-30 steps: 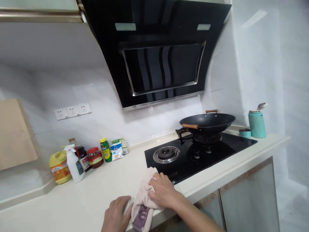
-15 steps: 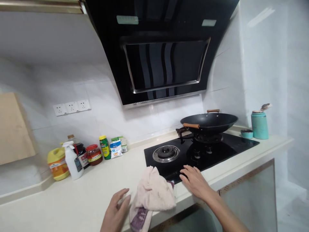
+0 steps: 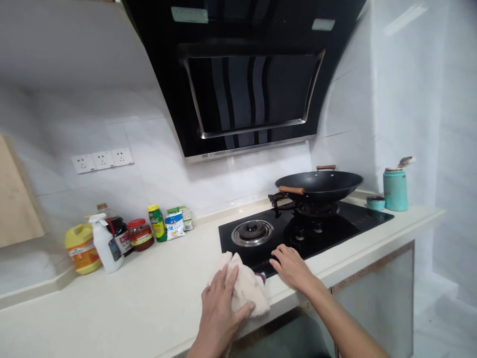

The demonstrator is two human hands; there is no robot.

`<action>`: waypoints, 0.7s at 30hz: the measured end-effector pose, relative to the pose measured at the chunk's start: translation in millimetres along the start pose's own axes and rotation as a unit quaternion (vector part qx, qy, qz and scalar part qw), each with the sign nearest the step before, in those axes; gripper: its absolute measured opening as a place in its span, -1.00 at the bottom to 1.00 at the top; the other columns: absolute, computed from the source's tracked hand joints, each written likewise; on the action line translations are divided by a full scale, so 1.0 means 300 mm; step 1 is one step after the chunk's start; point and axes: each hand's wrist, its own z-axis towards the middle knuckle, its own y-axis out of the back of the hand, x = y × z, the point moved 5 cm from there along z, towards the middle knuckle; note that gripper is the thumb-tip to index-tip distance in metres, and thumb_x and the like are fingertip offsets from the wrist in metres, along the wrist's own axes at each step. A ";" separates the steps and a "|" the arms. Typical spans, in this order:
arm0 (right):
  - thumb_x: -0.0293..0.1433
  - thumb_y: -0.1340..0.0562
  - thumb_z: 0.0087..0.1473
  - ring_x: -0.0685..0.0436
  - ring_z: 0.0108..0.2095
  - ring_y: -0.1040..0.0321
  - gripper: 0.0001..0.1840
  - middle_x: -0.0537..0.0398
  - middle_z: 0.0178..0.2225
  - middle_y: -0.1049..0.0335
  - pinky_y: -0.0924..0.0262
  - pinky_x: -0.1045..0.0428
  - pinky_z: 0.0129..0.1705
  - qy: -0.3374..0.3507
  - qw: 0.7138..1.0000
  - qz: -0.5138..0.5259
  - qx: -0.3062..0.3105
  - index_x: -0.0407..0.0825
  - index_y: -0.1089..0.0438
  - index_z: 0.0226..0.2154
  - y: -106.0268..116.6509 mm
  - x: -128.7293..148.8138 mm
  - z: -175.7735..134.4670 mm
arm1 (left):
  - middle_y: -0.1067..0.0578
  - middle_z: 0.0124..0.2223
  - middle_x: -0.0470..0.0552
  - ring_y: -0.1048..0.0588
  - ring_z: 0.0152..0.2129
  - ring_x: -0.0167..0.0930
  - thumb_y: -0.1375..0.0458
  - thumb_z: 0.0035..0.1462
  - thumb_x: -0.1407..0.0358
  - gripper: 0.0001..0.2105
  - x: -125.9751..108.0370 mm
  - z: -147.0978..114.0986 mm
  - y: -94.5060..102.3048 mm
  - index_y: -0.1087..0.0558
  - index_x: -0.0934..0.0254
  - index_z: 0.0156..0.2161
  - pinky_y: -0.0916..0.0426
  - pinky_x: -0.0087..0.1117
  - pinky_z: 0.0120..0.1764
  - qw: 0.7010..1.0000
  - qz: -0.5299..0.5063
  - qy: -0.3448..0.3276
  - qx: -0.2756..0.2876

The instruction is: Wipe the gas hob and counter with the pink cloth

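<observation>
A pale pink cloth lies bunched on the counter's front edge, partly over the near left corner of the gas stove. A bit of purple shows at its right side. My left hand rests on top of this cloth, fingers stretched over it and thumb spread to the right. Just right of the cloth, my right hand is at the stove's front edge, palm down with fingers slightly bent and nothing in them. The bare left burner is beyond both hands.
A black wok with wooden handles sits on the right burner. Left along the wall stand a yellow jug, a white spray bottle, a red-lidded jar and seasoning packs. A turquoise canister stands far right. The range hood overhangs.
My left hand has moved right and forward from beside the cloth onto it. My right hand stays at the stove's front edge. The view has shifted slightly.
</observation>
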 end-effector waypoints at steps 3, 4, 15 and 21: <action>-0.25 -0.02 0.31 -0.19 -0.01 -0.27 -0.65 -0.05 -0.04 -0.33 0.01 -0.12 0.16 -0.004 1.000 0.006 0.005 -0.02 -0.42 -0.04 -0.001 0.000 -0.004 | -0.09 0.40 0.14 -0.08 0.31 -0.06 -0.23 0.08 0.05 -0.26 -0.052 0.017 -0.031 -0.13 0.02 0.35 -0.08 0.08 0.19 1.000 -0.005 -0.021 0.017; -0.25 -0.02 0.31 -0.19 0.00 -0.26 -0.64 -0.05 -0.04 -0.33 0.02 -0.12 0.16 -0.007 1.000 0.008 0.006 -0.03 -0.42 -0.03 -0.002 -0.001 -0.003 | -0.10 0.40 0.15 -0.09 0.30 -0.05 -0.22 0.09 0.04 -0.28 -0.065 0.023 -0.039 -0.15 0.03 0.34 -0.10 0.08 0.19 0.999 -0.008 -0.019 0.027; -0.17 0.02 0.31 -0.28 0.25 -0.10 -0.54 -0.15 0.22 -0.20 0.13 -0.19 0.26 -0.039 0.999 -0.003 0.028 0.00 -0.38 0.08 -0.034 -0.021 -0.001 | -0.36 0.20 0.13 -0.31 0.15 -0.13 -0.14 0.12 0.03 -0.48 -0.032 -0.034 0.025 -0.35 0.04 0.20 -0.16 -0.05 0.17 1.000 -0.001 0.017 -0.006; -0.11 0.07 0.32 -0.39 0.36 0.14 -0.45 -0.15 0.34 -0.05 0.30 -0.30 0.31 -0.070 0.995 -0.021 0.075 0.05 -0.29 0.21 -0.058 -0.029 -0.001 | -0.41 0.17 0.07 -0.33 0.14 -0.16 -0.09 0.13 -0.02 -0.52 0.242 -0.162 0.109 -0.40 0.08 0.11 -0.21 -0.08 0.14 0.995 0.023 0.086 -0.041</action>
